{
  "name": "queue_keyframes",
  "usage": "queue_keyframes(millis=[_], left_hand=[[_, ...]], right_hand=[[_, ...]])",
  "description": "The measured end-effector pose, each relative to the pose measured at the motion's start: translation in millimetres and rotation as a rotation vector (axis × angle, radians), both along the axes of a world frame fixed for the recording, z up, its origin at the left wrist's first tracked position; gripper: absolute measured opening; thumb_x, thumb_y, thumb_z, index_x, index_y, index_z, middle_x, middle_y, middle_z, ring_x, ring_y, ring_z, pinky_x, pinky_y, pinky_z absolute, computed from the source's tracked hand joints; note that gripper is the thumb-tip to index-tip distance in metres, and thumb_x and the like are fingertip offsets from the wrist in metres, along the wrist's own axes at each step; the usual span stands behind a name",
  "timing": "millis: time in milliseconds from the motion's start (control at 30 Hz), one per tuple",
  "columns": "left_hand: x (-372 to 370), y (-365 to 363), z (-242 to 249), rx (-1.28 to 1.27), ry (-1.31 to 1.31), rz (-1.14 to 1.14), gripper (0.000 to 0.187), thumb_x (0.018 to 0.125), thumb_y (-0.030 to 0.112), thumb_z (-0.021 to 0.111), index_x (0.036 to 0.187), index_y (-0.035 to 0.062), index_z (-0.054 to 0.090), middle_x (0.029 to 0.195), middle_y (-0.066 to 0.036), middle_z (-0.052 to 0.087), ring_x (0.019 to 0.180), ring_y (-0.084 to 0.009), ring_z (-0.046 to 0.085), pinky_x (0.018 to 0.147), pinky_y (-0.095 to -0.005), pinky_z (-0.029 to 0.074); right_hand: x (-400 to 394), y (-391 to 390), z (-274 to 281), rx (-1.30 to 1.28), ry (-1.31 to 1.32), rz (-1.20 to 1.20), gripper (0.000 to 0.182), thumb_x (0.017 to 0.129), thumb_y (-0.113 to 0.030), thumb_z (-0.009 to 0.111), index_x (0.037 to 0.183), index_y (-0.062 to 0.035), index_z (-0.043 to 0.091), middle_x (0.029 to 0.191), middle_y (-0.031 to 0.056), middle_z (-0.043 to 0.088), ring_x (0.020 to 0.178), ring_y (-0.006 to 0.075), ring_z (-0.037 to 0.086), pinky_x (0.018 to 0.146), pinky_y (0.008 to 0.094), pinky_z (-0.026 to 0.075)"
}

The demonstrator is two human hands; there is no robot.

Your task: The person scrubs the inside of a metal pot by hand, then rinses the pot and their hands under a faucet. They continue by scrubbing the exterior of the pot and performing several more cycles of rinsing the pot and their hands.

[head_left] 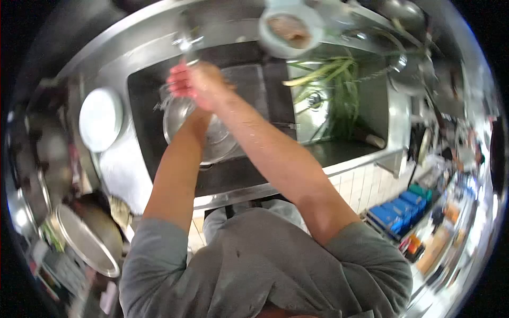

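Note:
Both of my hands come together beneath a tap [185, 43] at the dark sink basin [146, 106], and water splashes around them. My right hand [208, 84] crosses on top; reddish fingers on its left side look spread, though blurred. Only the wrist end of my left hand [200, 115] shows clearly, since the right one covers the rest and its fingers are hidden. No held item is visible. Below them in the basin sits a round metal bowl [220, 140], partly covered by my forearms.
Long green leafy stalks [342, 100] lie in the right basin over a drain [315, 99]. A pale bowl with brownish contents [289, 32] stands at the back. White plates [101, 120] rest at left, near a big metal pot [87, 238]. Blue containers [397, 212] are at right.

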State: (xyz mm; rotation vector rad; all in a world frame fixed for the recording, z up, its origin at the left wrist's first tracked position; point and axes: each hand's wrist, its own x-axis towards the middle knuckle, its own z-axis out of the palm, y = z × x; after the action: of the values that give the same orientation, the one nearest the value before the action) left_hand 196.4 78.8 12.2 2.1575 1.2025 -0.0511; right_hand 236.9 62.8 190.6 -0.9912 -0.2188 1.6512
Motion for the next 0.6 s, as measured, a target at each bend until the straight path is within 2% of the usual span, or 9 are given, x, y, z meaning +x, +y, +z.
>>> queue_keyframes(millis=[100, 233, 333, 367, 433, 467, 500, 567, 600], left_hand=[[-12.8, 11.6, -2.1, 0.088, 0.084, 0.084, 0.033, 0.098, 0.03, 0.061, 0.118, 0.0032, 0.063, 0.112, -0.019, 0.066, 0.103, -0.0359, 0.065, 0.086, -0.0448, 0.055], [-46.4, 27.6, -7.4, 0.144, 0.131, 0.224, 0.036, 0.099, 0.031, 0.061, 0.121, 0.0034, 0.061, 0.116, -0.019, 0.064, 0.106, -0.0356, 0.063, 0.087, -0.0448, 0.055], [-69.6, 40.9, 1.3, 0.154, 0.157, 0.287, 0.038, 0.099, 0.032, 0.061, 0.124, 0.0035, 0.059, 0.12, -0.018, 0.062, 0.109, -0.0354, 0.062, 0.088, -0.0448, 0.055], [-76.2, 43.7, 4.2, 0.152, 0.166, 0.297, 0.038, 0.099, 0.032, 0.061, 0.125, 0.0036, 0.059, 0.121, -0.018, 0.062, 0.11, -0.0353, 0.061, 0.089, -0.0448, 0.055], [-80.7, 49.5, 19.7, 0.134, 0.149, 0.303, 0.04, 0.099, 0.032, 0.061, 0.127, 0.0036, 0.058, 0.123, -0.018, 0.061, 0.112, -0.0352, 0.061, 0.09, -0.0448, 0.054], [-80.2, 52.9, 27.7, 0.123, 0.135, 0.304, 0.041, 0.099, 0.033, 0.061, 0.127, 0.0037, 0.057, 0.124, -0.018, 0.06, 0.113, -0.0351, 0.06, 0.09, -0.0448, 0.054], [-77.0, 54.4, 38.4, 0.098, 0.103, 0.305, 0.041, 0.099, 0.033, 0.061, 0.128, 0.0037, 0.057, 0.125, -0.018, 0.06, 0.114, -0.035, 0.06, 0.09, -0.0448, 0.054], [-55.7, 52.5, 73.0, -0.035, -0.039, 0.294, 0.043, 0.099, 0.033, 0.061, 0.13, 0.0038, 0.056, 0.127, -0.018, 0.059, 0.116, -0.0349, 0.059, 0.091, -0.0448, 0.054], [-39.3, 48.6, 92.4, -0.177, -0.147, 0.299, 0.043, 0.1, 0.034, 0.061, 0.131, 0.0038, 0.055, 0.128, -0.018, 0.058, 0.117, -0.0348, 0.058, 0.092, -0.0448, 0.054]], right_hand=[[18.0, -3.2, 18.9, 0.034, 0.202, 0.083, 0.045, 0.106, -0.037, 0.049, 0.111, 0.0061, 0.06, 0.097, 0.0209, 0.069, 0.082, 0.0296, 0.072, 0.074, 0.0401, 0.062], [30.2, -6.9, 36.6, 0.025, 0.087, -0.082, 0.043, 0.105, -0.034, 0.052, 0.113, 0.0083, 0.059, 0.095, 0.0212, 0.068, 0.076, 0.0287, 0.071, 0.067, 0.0388, 0.062], [41.5, -11.8, 16.9, 0.116, -0.336, 0.091, 0.038, 0.101, -0.028, 0.057, 0.112, 0.0086, 0.057, 0.099, 0.023, 0.067, 0.075, 0.0262, 0.071, 0.066, 0.0371, 0.062], [38.3, -13.3, 19.1, 0.123, -0.331, 0.074, 0.038, 0.101, -0.028, 0.057, 0.112, 0.0086, 0.057, 0.099, 0.023, 0.067, 0.075, 0.0262, 0.071, 0.066, 0.0371, 0.062], [26.4, -14.6, 39.3, 0.011, -0.026, -0.096, 0.034, 0.101, -0.026, 0.057, 0.103, 0.0072, 0.061, 0.093, 0.0201, 0.068, 0.074, 0.0255, 0.071, 0.063, 0.034, 0.061], [23.4, -21.7, 51.8, 0.032, 0.097, -0.111, 0.033, 0.1, -0.026, 0.057, 0.092, 0.0043, 0.064, 0.082, 0.015, 0.069, 0.074, 0.0248, 0.071, 0.06, 0.0323, 0.059], [21.7, -27.5, 55.6, 0.042, 0.109, -0.108, 0.033, 0.1, -0.026, 0.057, 0.092, 0.0043, 0.064, 0.082, 0.015, 0.069, 0.074, 0.0248, 0.071, 0.06, 0.0323, 0.059], [14.8, -37.7, 54.2, 0.274, -0.422, -0.013, 0.033, 0.1, -0.025, 0.057, 0.083, 0.0027, 0.064, 0.073, 0.0096, 0.068, 0.073, 0.0229, 0.071, 0.059, 0.0342, 0.057], [1.9, -36.9, 22.6, 0.42, -1.173, -0.253, 0.03, 0.098, -0.024, 0.059, 0.084, 0.0015, 0.064, 0.071, 0.0104, 0.066, 0.07, 0.0225, 0.069, 0.061, 0.0376, 0.054]])
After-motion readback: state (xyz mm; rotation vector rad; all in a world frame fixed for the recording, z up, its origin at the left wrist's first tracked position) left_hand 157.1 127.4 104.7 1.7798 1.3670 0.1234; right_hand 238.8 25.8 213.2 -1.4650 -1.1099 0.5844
